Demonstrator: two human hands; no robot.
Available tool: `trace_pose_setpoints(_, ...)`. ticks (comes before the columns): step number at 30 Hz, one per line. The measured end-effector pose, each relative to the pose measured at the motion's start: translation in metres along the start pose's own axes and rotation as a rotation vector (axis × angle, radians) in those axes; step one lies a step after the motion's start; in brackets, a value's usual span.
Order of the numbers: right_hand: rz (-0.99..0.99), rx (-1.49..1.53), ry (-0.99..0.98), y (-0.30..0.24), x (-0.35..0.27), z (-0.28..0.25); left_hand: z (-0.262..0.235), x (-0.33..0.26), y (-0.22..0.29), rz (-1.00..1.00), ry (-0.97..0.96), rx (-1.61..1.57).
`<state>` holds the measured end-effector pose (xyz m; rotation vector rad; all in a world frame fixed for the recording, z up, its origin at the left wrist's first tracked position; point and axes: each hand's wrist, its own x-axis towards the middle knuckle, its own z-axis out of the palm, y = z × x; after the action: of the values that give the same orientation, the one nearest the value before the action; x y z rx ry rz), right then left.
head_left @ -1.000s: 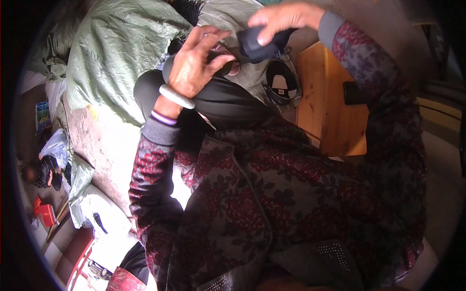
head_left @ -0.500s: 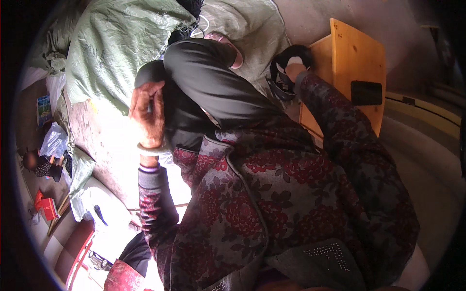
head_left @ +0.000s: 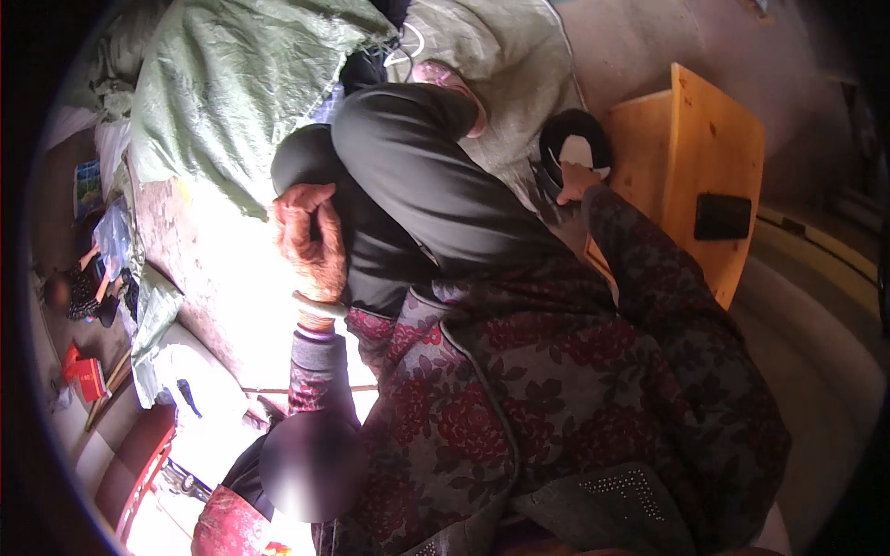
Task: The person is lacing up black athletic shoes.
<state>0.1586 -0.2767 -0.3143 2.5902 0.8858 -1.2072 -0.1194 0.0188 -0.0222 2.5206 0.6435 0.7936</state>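
Note:
My left hand point(head_left: 311, 243), with a pale bangle point(head_left: 318, 306) at the wrist, rests by my knee in dark trousers point(head_left: 408, 167). Its fingers curl loosely, the thumb stands apart, and nothing shows between them. Away to the right, my right hand point(head_left: 578, 182) reaches down to a round black thing point(head_left: 556, 135) on the floor. Its fingers meet a flat white piece point(head_left: 577, 151) lying against the black; the grip itself is partly hidden. Whether the white piece is separate from the black thing, I cannot tell.
A wooden stool point(head_left: 709, 157) bearing a black phone-like slab point(head_left: 723, 216) stands beside my right arm. Pale green sacking point(head_left: 241, 83) spreads at the far left. One person point(head_left: 88, 287) is at the left edge, another point(head_left: 236, 524) close by at lower left. A red box point(head_left: 91, 379) lies at left.
My left thumb and fingers have parted. More of the white piece shows past my right fingers. The view has shifted, and the nearby person's head has come into it at lower left.

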Motion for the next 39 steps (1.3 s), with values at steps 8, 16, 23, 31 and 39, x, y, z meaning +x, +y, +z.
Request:
trace_pose_setpoints(8,0.097,-0.116,-0.005,0.0,-0.004,0.012,-0.001,0.005,0.006,-0.042,-0.004,-0.013)
trace_pose_setpoints(16,0.017,-0.185,-0.241,0.013,0.016,0.006,0.0,0.011,0.009,-0.07,0.01,-0.048)
trace_pose_setpoints(23,-0.289,-0.182,0.0,0.011,0.064,-0.062,0.016,0.017,0.008,-0.153,0.155,-0.237)
trace_pose_setpoints(31,-0.697,1.201,0.213,-0.159,-0.045,-0.258,0.077,-0.116,-0.135,-0.981,0.14,-0.441)
trace_pose_setpoints(39,-1.129,-0.113,0.832,-0.24,-0.17,-0.265,0.065,-0.215,-0.167,-1.203,0.168,0.028)
